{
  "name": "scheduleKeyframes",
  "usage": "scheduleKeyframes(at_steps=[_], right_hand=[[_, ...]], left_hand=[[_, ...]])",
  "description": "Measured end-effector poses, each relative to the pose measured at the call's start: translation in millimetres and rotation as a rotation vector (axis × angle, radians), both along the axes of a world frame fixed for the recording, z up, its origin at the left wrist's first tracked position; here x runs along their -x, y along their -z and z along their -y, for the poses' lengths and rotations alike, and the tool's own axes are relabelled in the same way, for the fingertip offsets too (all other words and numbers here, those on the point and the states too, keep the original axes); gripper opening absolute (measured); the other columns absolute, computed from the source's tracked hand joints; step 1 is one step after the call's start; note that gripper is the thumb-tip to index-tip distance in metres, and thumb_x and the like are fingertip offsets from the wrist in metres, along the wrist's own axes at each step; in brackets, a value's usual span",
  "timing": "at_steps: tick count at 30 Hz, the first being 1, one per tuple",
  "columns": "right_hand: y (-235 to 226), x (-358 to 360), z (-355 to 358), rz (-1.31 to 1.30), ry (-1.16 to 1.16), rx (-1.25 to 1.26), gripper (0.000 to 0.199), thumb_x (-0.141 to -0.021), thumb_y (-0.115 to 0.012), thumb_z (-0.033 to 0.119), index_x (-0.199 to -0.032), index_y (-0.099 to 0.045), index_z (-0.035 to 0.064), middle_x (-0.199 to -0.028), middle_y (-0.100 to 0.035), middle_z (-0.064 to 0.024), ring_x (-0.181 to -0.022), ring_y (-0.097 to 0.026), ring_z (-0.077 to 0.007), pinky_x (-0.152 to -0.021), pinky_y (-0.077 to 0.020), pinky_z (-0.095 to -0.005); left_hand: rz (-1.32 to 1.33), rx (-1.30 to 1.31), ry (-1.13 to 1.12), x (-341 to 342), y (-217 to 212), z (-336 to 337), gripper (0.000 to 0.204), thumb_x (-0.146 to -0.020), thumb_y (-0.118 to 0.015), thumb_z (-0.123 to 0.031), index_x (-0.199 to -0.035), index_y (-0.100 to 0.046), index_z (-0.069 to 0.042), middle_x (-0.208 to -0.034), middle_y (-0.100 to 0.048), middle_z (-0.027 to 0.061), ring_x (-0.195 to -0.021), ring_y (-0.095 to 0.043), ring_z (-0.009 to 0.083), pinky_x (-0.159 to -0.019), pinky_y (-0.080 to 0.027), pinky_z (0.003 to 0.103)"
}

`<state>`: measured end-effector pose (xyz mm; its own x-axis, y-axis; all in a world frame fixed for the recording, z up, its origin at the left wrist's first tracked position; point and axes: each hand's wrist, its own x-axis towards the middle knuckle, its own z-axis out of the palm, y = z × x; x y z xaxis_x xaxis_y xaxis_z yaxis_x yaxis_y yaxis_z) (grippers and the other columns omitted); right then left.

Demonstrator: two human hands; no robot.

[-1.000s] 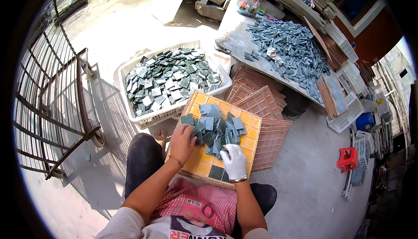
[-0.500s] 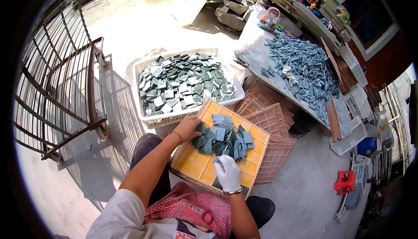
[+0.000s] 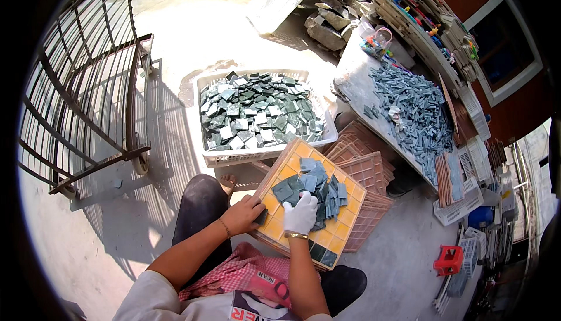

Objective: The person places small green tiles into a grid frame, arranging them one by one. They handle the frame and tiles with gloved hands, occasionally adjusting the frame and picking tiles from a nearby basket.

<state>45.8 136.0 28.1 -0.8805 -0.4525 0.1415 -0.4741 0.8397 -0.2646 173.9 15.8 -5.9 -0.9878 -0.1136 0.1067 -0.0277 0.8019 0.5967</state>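
On my lap rests a yellow gridded tray [image 3: 353, 204], tilted in the view. A loose pile of grey-green stone tiles [image 3: 332, 195] covers its middle. At the tray's left edge, my bare left hand [image 3: 241, 216] has its fingers closed on a dark square tile [image 3: 261, 217]. My right hand [image 3: 301, 216], in a white glove, reaches into the pile's near side with fingers drawn together; what they pinch is hidden. A few dark tiles [image 3: 328, 258] sit in cells along the tray's near right edge.
Beyond the tray stands a white crate [image 3: 234, 158] full of square green tiles. Pinkish gridded trays [image 3: 371, 221] are stacked to its right. A slab table [image 3: 357, 87] carries a heap of narrow tiles. A barred metal cart [image 3: 135, 93] stands left; a red stool [image 3: 448, 260] right.
My right hand has moved from the tray's near part up to the pile. My left hand has slid nearer along the tray's left edge, away from the pile. The whole view has shifted slightly.
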Motion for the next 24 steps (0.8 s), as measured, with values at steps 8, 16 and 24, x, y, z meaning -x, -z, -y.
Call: scheduleKeyframes(at_steps=[8,16,24], right_hand=[[-8,5,-15,0.214,-0.06,0.348,0.019,-0.077,-0.059,0.012,-0.094,-0.053,0.005,-0.092,-0.06,-0.0133,-0.087,-0.058,-0.0319,-0.075,-0.0454,-0.0406],[13,-13,-47,0.253,-0.403,0.264,0.015,-0.077,-0.06,0.012,-0.089,-0.06,0.0049,-0.086,-0.06,-0.0138,-0.085,-0.057,-0.0312,-0.074,-0.0452,-0.0396],[19,-32,-47,0.125,-0.474,-0.013,0.02,-0.074,-0.064,0.018,-0.089,-0.057,0.0069,-0.088,-0.057,-0.0118,-0.089,-0.054,-0.0313,-0.074,-0.0448,-0.0407]], left_hand=[[-0.003,-0.117,-0.067,-3,2,7,0.059,-0.061,-0.075,-0.016,-0.114,-0.053,-0.007,-0.108,-0.05,0.0123,-0.104,-0.047,0.0314,-0.09,-0.041,0.037],[-0.016,-0.184,0.029,-2,10,10,0.05,-0.059,-0.074,-0.009,-0.106,-0.058,-0.004,-0.102,-0.051,0.0123,-0.098,-0.051,0.0303,-0.086,-0.043,0.036],[-0.003,-0.141,0.014,-1,3,3,0.047,-0.062,-0.074,-0.011,-0.106,-0.06,-0.006,-0.104,-0.05,0.0116,-0.1,-0.049,0.0302,-0.089,-0.041,0.037]])
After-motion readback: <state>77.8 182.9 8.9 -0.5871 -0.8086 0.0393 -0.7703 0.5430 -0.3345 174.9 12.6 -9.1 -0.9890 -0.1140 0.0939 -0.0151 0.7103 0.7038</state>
